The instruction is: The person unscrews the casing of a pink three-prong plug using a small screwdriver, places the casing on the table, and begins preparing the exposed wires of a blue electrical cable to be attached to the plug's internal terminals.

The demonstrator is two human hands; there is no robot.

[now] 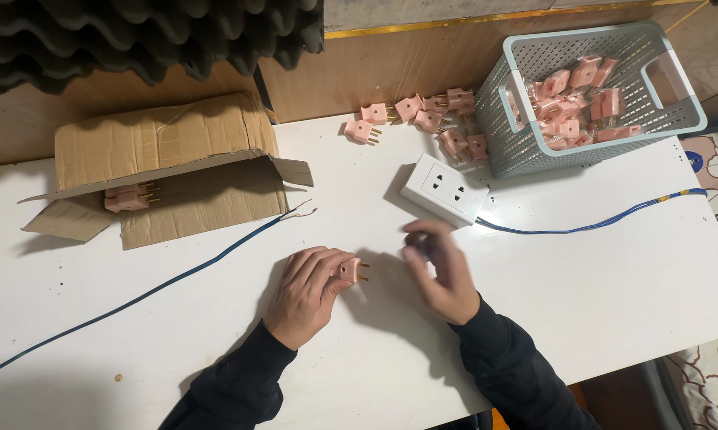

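1. Left hand (307, 291) pinches a pink plug (349, 271) just above the table (614, 279), prongs pointing right, toward the socket (443, 189).
2. Right hand (438, 267), blurred, hovers beside it; fingers loosely curled, holding nothing visible.
3. Spare plugs fill the basket (590, 95).

socket box (443, 188) between cardboard box (168, 167) left and basket (590, 95) right.

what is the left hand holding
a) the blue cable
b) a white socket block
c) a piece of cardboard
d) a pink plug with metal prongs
d: the left hand grips a small pink plug with its metal prongs pointing right, while the white socket block and blue cable lie apart on the table.
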